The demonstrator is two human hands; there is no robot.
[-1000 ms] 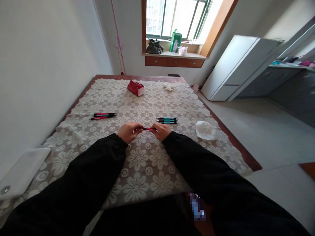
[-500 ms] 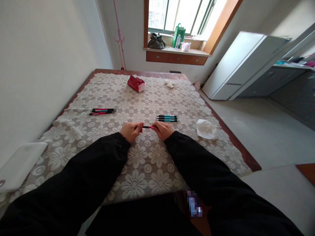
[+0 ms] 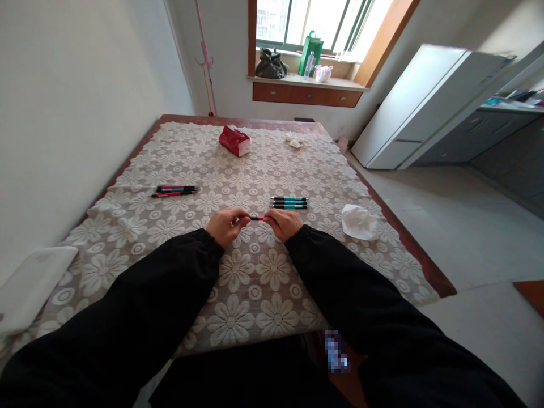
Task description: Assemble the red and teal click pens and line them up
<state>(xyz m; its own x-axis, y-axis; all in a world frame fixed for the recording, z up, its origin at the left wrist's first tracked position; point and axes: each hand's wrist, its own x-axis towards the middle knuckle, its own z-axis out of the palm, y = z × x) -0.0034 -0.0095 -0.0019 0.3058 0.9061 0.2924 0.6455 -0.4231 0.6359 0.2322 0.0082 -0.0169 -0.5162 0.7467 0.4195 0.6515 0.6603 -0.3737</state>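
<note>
The person is sitting at the bench (image 3: 127, 170), both black sleeves stretched out over the lace flower-patterned cloth (image 3: 255, 294) that is covering it. The left hand (image 3: 225, 225) and the right hand (image 3: 284, 223) are being held close together just above the cloth, each one closed round an end of a single red pen (image 3: 256, 218). Only a short red and dark stretch of that pen is showing in the gap between the fingers; the rest is hidden inside the two fists, so whether it is in one piece or two is not something I can tell.

Just beyond the right hand, three teal pens (image 3: 289, 202) are lying side by side on the cloth, all pointing the same way. Well to the left, near the wall edge of the bench, a small bunch of red pens (image 3: 174, 191) is lying in a loose group. A crumpled white tissue (image 3: 358, 221) is sitting to the right of the hands, near the bench's right edge. At the far end a red tissue pack (image 3: 234, 140) is resting on its side, with another small scrap of white paper (image 3: 294, 141) beside it. A white board (image 3: 32, 286) is lying at the near left corner.
</note>
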